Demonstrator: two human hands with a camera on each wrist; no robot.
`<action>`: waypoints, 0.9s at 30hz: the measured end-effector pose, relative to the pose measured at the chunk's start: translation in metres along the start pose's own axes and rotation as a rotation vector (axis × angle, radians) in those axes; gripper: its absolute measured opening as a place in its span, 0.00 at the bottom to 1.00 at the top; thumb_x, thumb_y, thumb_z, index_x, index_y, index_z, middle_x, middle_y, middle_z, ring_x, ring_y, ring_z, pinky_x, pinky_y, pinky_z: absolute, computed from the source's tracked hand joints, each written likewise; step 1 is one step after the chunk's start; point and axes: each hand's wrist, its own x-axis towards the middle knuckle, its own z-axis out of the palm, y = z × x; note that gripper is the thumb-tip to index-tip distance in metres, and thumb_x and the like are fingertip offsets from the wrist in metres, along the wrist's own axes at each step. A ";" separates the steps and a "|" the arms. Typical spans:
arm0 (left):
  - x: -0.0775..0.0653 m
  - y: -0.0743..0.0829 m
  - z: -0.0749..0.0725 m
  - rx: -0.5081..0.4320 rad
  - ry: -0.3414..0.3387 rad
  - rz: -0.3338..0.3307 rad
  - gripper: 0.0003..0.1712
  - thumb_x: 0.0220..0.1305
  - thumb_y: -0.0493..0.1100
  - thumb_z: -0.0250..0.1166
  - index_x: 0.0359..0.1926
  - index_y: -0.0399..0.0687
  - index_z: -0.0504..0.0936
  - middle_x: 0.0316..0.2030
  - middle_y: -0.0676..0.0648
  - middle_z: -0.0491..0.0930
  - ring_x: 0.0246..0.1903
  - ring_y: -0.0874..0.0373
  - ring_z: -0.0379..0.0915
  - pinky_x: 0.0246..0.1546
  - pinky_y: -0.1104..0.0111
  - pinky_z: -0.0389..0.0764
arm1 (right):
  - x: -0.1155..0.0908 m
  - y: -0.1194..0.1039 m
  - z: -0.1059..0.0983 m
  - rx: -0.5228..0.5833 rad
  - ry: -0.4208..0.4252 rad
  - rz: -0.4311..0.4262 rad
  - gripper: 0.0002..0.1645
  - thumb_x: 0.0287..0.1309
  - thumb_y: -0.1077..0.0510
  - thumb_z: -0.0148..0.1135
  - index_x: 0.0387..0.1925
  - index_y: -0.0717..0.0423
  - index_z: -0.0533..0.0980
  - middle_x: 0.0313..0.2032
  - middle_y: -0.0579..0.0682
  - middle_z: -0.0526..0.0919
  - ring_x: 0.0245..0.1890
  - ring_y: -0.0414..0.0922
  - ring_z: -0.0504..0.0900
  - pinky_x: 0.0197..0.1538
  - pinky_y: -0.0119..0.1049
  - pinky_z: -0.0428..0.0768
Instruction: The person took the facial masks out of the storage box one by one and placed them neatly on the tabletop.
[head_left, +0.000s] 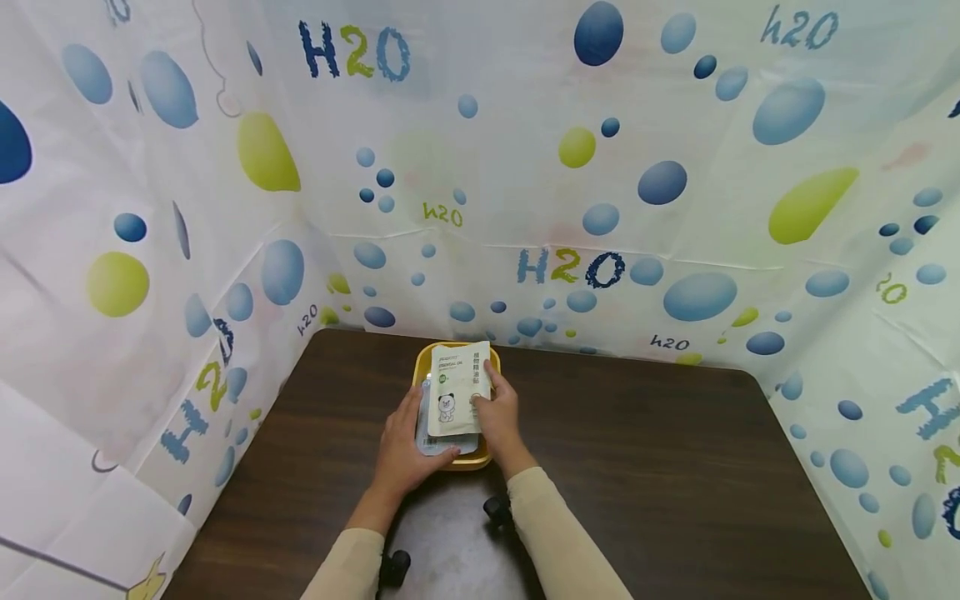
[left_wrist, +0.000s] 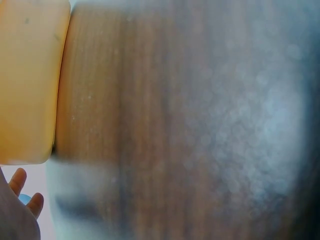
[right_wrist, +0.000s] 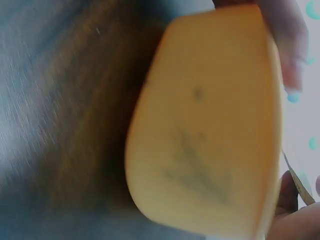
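Observation:
A cream packet of essential oil patches (head_left: 459, 398), printed with a cartoon bear, lies over a yellow tray (head_left: 487, 460). My right hand (head_left: 502, 417) pinches its right edge, thumb on the front. Beneath it a pale blue packet (head_left: 442, 446) shows at the left and near side. My left hand (head_left: 403, 446) lies along the tray's left side, fingers fairly straight and thumb spread across the blue packet's near edge. In the left wrist view two fingers (left_wrist: 35, 204) stand out beyond the tray rim. A thumb (right_wrist: 292, 70) overlaps the rim in the right wrist view.
The tray stands on a dark brown table (head_left: 637, 467), near its far edge. A white cloth (head_left: 510, 183) with blue and green dots hangs behind and at both sides. Black wrist devices (head_left: 396, 568) sit by the cream sleeves.

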 end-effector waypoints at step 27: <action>0.001 -0.002 0.000 0.001 -0.058 -0.068 0.61 0.42 0.68 0.79 0.76 0.60 0.65 0.82 0.51 0.48 0.71 0.40 0.56 0.66 0.37 0.66 | 0.041 -0.044 -0.088 0.020 0.137 -0.079 0.47 0.59 0.77 0.55 0.79 0.55 0.57 0.74 0.57 0.66 0.68 0.56 0.74 0.45 0.25 0.81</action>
